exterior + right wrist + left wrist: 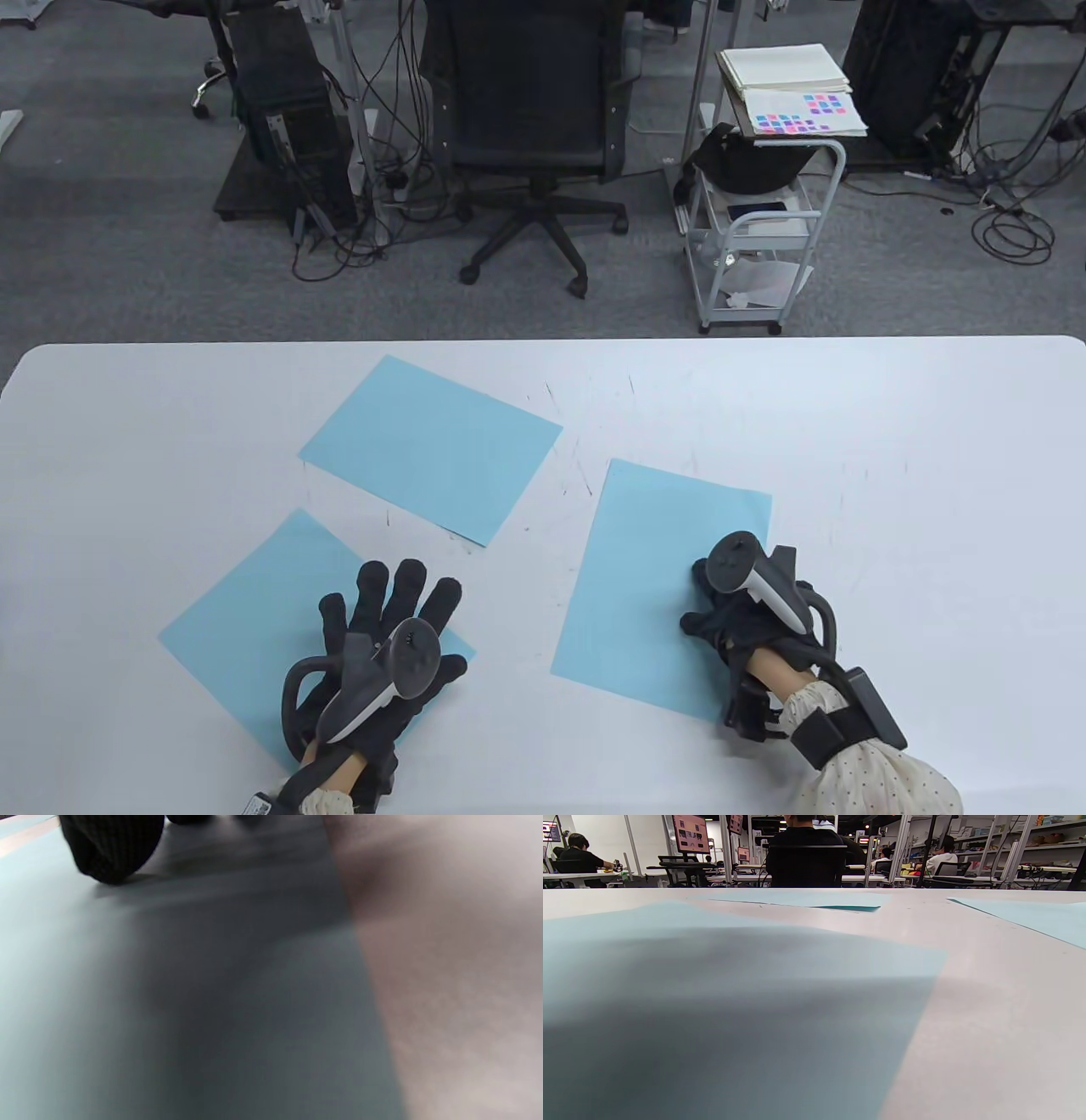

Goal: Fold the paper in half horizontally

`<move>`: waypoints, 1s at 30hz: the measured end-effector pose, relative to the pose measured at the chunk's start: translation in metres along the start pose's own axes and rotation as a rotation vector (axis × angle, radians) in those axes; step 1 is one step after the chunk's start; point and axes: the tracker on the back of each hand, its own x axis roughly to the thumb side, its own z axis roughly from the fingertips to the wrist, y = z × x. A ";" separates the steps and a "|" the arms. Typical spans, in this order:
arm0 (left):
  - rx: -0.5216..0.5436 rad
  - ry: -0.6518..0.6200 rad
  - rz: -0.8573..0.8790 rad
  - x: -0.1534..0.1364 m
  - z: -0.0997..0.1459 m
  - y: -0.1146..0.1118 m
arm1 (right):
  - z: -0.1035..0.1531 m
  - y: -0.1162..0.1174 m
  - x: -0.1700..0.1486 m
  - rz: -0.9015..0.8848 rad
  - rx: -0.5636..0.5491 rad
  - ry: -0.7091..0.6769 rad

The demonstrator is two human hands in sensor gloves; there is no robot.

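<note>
Three light blue paper sheets lie flat on the white table [891, 441]. My left hand [390, 620] rests flat, fingers spread, on the near left sheet [263, 611], which fills the left wrist view [712, 997]. My right hand [721, 611] rests with curled fingers on the right sheet [653, 577], near its right edge. In the right wrist view a gloved fingertip [110, 849] touches that sheet [169, 1005]. The third sheet [433, 446] lies untouched at the back, and shows in the left wrist view [806, 899].
The table's far edge runs across the table view; beyond it stand an office chair [530, 127] and a small white cart [764, 229] on the floor. Bare table lies to the right of my right hand.
</note>
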 end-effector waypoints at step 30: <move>-0.006 0.001 0.022 -0.003 0.000 0.000 | 0.016 0.015 0.048 0.164 0.079 -0.214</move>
